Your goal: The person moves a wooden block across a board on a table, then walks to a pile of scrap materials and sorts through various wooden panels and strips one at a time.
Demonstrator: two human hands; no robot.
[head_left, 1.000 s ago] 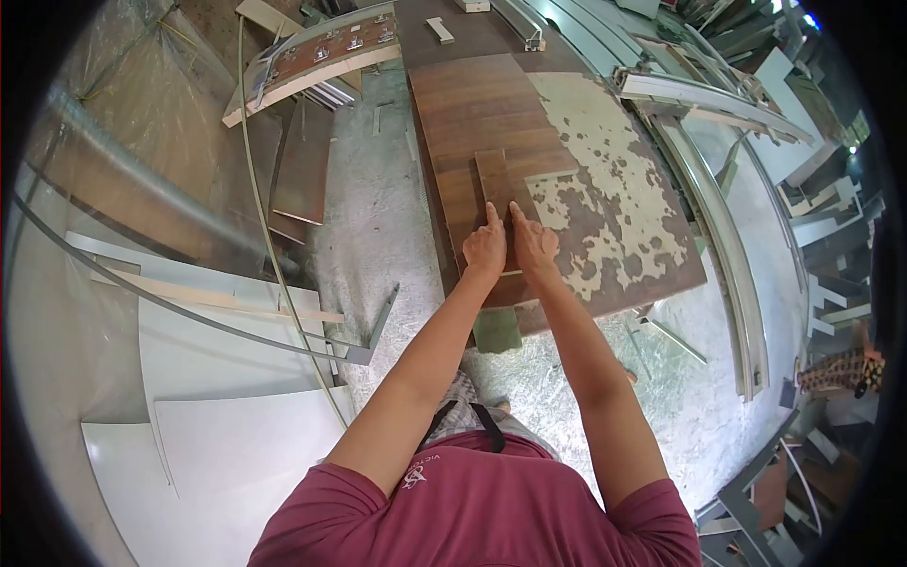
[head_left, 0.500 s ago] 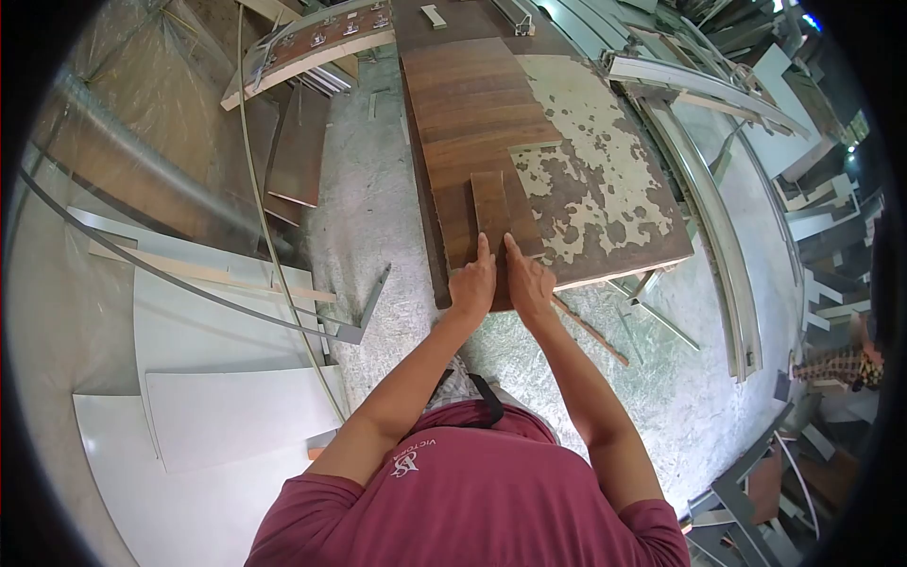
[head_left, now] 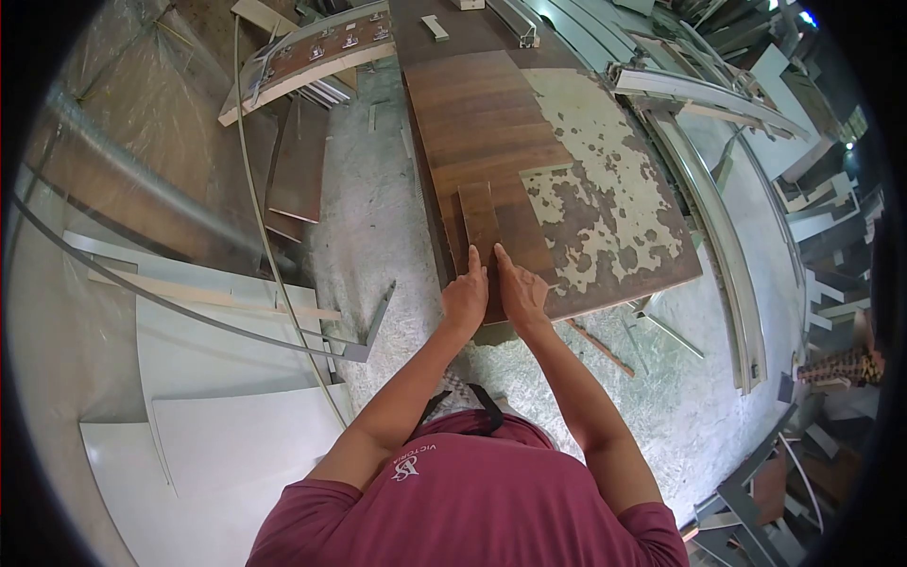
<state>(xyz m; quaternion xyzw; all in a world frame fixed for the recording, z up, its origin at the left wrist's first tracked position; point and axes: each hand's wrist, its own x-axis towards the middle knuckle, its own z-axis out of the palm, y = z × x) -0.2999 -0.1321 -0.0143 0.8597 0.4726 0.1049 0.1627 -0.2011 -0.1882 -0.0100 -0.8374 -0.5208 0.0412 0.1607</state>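
A short, narrow brown wooden strip lies lengthwise on a larger wood-grain board, close to the board's near left part. My left hand is on the strip's left side at its near end, index finger stretched forward and the other fingers curled. On the opposite side, my right hand grips the same end, its index finger also pointing along the strip. The strip's near end is partly hidden between the hands. Under the board is a dark tabletop with patchy pale residue on its right part.
Long metal profiles run along the table's right side. White panels lean at the left, beside a thin curved rod. A panel with metal fittings stands at the back left. A person's patterned sleeve shows far right.
Both hands and the strip have shifted left across the board, nearer its left edge. The strip tilts slightly more, and the whole view has moved a little.
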